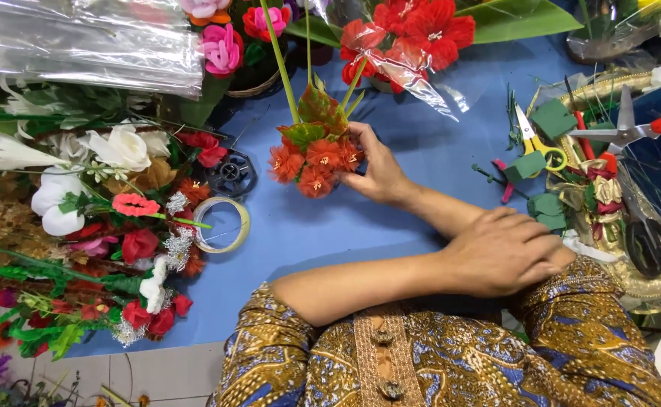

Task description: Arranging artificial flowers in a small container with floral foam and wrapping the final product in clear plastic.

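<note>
Orange flower sprig (311, 162): a cluster of artificial orange-red blooms with mottled green-and-red leaves. It sits low over the middle of the blue counter (421, 128), heads toward the person, with long green stems (285, 68) running away to the far edge.
Right hand (379, 169): reaches across the body to the right side of the cluster. The fingers are curled round the blooms and the thumb is up by the leaves. The grip looks light, seemingly to steady the heads and turn them into view.
Left hand (504, 252): lies flat, palm down, over the right forearm, fingers loosely spread, holding nothing. It appears to be at rest.
Tape roll (221, 224): lies flat on the counter just left of the sprig, within easy reach.
Black wheel-shaped piece (232, 175): lies beside the tape, touching the edge of the flower heap.
Flower heap (81, 226): mixed artificial stems in red, white, pink and silver, piled at the left. A white lily (123, 147) lies on top.
Yellow-handled scissors (538, 147): lie on the right among green foam blocks (555, 118).
Red-handled scissors (632, 130): lie further right on gold trim.
Black-handled scissors (651, 241): lie nearest the right edge. The cutting tools are grouped on one side, well apart from the loose stock.
Wrapped red flowers (413, 34): lie at the far edge, partly in clear cellophane.
Cellophane roll (81, 41): lies at the far left, above the heap.
</note>
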